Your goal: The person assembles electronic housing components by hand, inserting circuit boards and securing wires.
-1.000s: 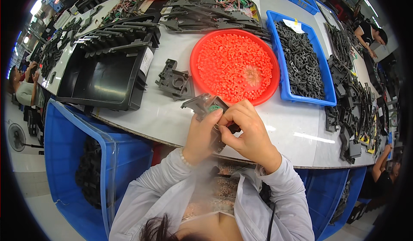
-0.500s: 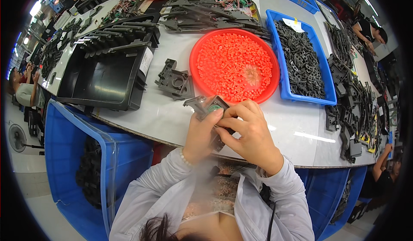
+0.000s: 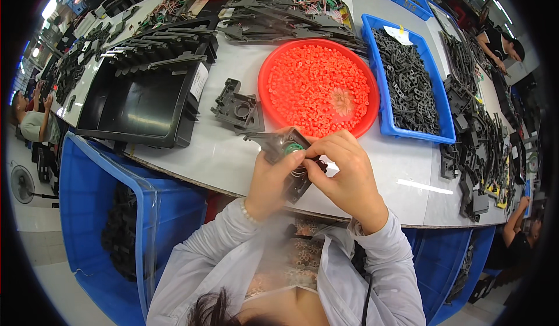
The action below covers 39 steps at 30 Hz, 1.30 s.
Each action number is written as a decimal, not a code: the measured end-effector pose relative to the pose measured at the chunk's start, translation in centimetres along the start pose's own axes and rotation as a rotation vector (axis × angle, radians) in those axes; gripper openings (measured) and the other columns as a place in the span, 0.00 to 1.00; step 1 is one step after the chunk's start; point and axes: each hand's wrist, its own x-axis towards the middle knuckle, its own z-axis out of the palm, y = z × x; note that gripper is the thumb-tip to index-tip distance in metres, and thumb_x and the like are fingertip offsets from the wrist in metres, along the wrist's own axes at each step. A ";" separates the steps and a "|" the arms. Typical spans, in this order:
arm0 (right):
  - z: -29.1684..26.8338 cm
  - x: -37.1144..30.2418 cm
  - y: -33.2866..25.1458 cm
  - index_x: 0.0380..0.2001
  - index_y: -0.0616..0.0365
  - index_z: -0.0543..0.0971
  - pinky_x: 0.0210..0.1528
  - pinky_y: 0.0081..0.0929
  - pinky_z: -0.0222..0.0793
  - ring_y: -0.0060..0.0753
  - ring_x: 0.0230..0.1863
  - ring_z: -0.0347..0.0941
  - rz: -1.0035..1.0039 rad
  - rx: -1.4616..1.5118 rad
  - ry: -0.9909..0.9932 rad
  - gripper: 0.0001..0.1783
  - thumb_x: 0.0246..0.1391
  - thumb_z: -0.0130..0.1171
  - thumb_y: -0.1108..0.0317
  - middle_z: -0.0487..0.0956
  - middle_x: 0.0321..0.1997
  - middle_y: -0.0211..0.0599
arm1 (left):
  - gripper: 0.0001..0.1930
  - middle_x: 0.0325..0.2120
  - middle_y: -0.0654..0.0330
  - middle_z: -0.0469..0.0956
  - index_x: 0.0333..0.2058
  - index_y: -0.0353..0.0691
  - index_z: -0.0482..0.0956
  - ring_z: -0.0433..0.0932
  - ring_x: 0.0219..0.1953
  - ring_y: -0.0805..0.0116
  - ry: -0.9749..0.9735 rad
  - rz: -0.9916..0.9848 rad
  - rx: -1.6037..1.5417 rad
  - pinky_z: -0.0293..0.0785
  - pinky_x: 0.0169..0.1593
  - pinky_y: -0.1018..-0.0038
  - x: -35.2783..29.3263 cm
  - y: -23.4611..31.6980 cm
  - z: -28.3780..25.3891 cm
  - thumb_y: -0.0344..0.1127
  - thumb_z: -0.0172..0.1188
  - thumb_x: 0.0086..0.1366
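My left hand [image 3: 269, 180] is closed round a dark grey plastic housing [image 3: 273, 144], its thumb lying by a green round part [image 3: 293, 148] set in it. Thumb and forefinger of my right hand [image 3: 347, 172] pinch together at the right side of that housing; what they hold is too small to name, though thin wire-like strands show close by. Another dark grey plastic housing [image 3: 237, 107] lies on the table just beyond my left hand. Right behind the piece I hold sits a round red tray [image 3: 377, 107] filled with small red plastic parts [image 3: 314, 81].
A black bin [image 3: 137, 134] with long dark parts across its back stands at left. To the right is a blue tray [image 3: 416, 133] of small black parts. Dark frames with wires [image 3: 285, 20] are piled behind. Blue crates [image 3: 174, 209] sit below the table edge [image 3: 192, 183].
The housing has tilted slightly in my left hand, showing more of its lower part. My right fingers have shifted a little to the right along it.
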 end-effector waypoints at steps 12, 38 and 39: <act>0.0 0.6 -0.2 0.23 0.57 0.77 0.35 0.35 0.64 0.39 0.31 0.69 -0.042 -0.059 -0.048 0.09 0.32 0.64 0.72 0.74 0.25 0.34 | 0.33 0.44 0.55 0.70 0.53 0.38 0.58 0.74 0.44 0.67 -0.136 -0.139 -0.037 0.74 0.47 0.70 0.1 -1.2 -2.3 0.56 0.54 0.60; -1.1 2.3 0.4 0.20 0.59 0.76 0.37 0.33 0.63 0.37 0.33 0.69 -0.318 0.009 -0.140 0.09 0.28 0.63 0.75 0.74 0.28 0.31 | 0.28 0.44 0.56 0.68 0.54 0.41 0.57 0.75 0.41 0.64 -0.254 -0.322 -0.237 0.76 0.42 0.68 0.2 -0.4 -1.9 0.57 0.42 0.66; -1.2 2.3 0.4 0.21 0.59 0.77 0.37 0.33 0.63 0.37 0.32 0.69 -0.327 0.012 -0.147 0.09 0.28 0.63 0.75 0.74 0.29 0.31 | 0.28 0.44 0.56 0.68 0.54 0.41 0.57 0.75 0.41 0.64 -0.254 -0.322 -0.239 0.76 0.42 0.68 0.2 -0.3 -1.9 0.57 0.42 0.66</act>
